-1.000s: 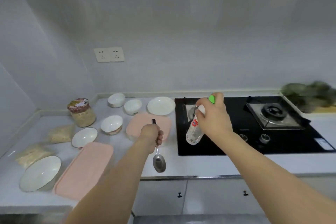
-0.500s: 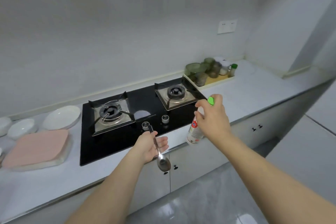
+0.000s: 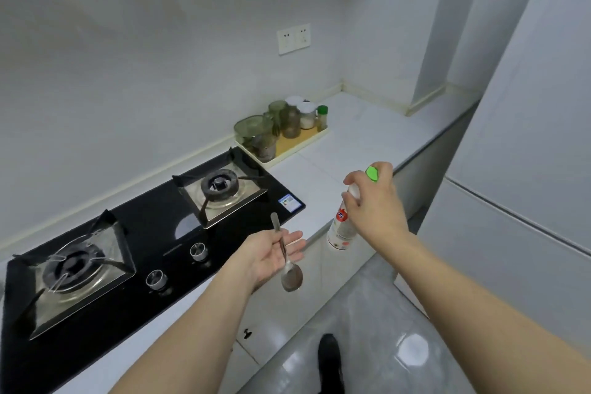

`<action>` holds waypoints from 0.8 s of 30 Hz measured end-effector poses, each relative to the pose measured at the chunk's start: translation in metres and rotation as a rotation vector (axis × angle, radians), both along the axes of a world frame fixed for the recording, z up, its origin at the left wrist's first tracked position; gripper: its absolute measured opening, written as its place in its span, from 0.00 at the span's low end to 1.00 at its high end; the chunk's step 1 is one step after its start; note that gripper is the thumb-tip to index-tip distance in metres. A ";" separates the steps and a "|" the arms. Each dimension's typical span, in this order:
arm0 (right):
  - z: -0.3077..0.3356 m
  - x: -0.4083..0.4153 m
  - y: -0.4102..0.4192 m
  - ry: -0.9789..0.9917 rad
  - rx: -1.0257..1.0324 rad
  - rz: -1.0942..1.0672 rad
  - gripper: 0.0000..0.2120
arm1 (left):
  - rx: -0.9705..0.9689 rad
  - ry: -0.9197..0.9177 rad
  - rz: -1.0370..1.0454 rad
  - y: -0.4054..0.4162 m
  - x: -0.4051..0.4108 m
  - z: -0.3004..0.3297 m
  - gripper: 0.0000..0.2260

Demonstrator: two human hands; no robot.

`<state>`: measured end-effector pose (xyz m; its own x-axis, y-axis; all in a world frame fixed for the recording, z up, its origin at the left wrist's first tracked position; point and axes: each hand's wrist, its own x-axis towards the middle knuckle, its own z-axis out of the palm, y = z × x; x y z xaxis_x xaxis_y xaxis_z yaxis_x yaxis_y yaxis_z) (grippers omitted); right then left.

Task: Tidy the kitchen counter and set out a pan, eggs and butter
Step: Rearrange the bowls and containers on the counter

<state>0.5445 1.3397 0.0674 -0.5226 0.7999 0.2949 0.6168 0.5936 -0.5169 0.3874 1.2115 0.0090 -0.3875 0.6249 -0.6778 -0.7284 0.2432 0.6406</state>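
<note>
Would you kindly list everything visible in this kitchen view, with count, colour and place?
Gas hob: one, black glass, two burners, on the counter at left.
Knobs: two, silver, hob front edge.
Tray: one, cream, right of the hob.
Jars: several, greenish or clear, on the tray.
Wall socket: one double, white, above the tray.
Spoon: one, metal, in the left hand.
Spray bottle: one, white, green cap, in the right hand.
Left hand: loosely open.
Right hand: closed.
</note>
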 end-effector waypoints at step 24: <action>0.001 -0.168 0.279 -0.027 -0.017 0.056 0.10 | -0.094 -0.179 0.043 0.287 -0.153 -0.028 0.09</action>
